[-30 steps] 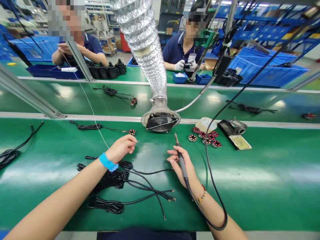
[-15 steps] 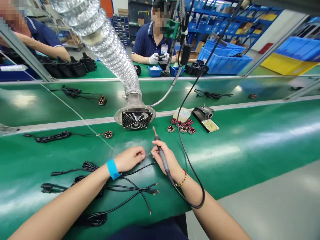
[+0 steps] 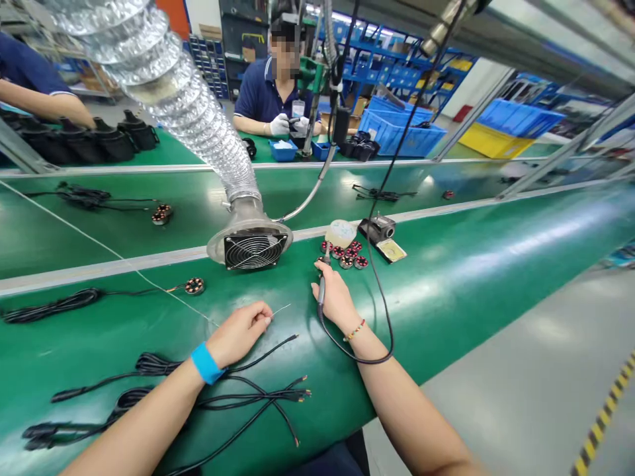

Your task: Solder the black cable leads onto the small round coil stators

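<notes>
Between thumb and fingers, my left hand (image 3: 244,330) pinches a thin solder wire (image 3: 282,309) whose free end points right. My right hand (image 3: 335,294) is wrapped round the grey handle of a soldering iron (image 3: 321,291), its tip up by a cluster of small round motor stators (image 3: 347,262); whether it touches them I cannot tell. Behind them are a pale round lump (image 3: 340,233) and an iron stand (image 3: 381,228) with a yellow sponge (image 3: 391,250). A single stator (image 3: 194,285) joined to a coiled black cable (image 3: 74,301) lies to the left.
Black cables (image 3: 248,398) with bare ends lie below my left hand. A fume extractor (image 3: 255,250) on a silver duct hangs ahead. The iron's cord (image 3: 380,284) loops over my right forearm. Beyond the partition, a gloved person (image 3: 278,92) sits near blue bins (image 3: 397,132).
My right hand has moved the iron forward and right, away from my left hand, toward the stators. The solder wire's end now stands clear. The camera view has shifted right.
</notes>
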Demonstrator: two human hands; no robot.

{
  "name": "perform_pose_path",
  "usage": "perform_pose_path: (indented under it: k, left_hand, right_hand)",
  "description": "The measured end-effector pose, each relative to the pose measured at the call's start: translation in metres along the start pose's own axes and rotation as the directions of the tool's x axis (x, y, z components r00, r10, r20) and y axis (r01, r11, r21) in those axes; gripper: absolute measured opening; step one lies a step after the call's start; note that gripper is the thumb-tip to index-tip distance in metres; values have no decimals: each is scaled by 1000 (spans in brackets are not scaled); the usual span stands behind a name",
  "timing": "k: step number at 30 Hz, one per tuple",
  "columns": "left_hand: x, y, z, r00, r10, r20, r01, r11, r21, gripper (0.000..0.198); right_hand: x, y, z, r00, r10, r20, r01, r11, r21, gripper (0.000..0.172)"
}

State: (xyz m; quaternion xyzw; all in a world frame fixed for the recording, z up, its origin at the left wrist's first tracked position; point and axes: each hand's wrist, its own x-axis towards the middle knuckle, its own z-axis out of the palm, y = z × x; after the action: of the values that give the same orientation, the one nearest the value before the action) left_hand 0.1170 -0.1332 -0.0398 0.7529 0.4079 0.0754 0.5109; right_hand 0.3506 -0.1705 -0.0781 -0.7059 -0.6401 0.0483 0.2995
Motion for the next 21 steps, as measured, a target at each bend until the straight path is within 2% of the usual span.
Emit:
perform_pose_path:
  k: [4,7,11,16,18,21]
  left_hand:
    - [1,-2,0,1000,21,0,-21,1000,18,24]
    - [0,-4,1,1000,1,18,0,998,-67,21]
    - [1,-8,3,999,-33,20,36,986,-162,16]
    - [6,-16,1,997,-38,-67,29,992,-126,9]
    - [7,-17,0,994,-40,-100,29,994,-105,9]
    - [7,-16,-1,994,-51,-93,43,995,-88,11]
  right_hand:
    - [-5,-7,0,998,-61,-35,62,998,24,35]
    - [-13,-13,0,992,-114,-50,117,991,60,30]
    - [-22,-18,1,988,-135,-72,142,984,104,38]
    - [-25,-27,5,970,-240,46,230,961,156,53]
    - [-27,-31,8,950,-293,105,272,946,178,54]
    - [-30,-35,12,920,-351,171,312,924,221,54]
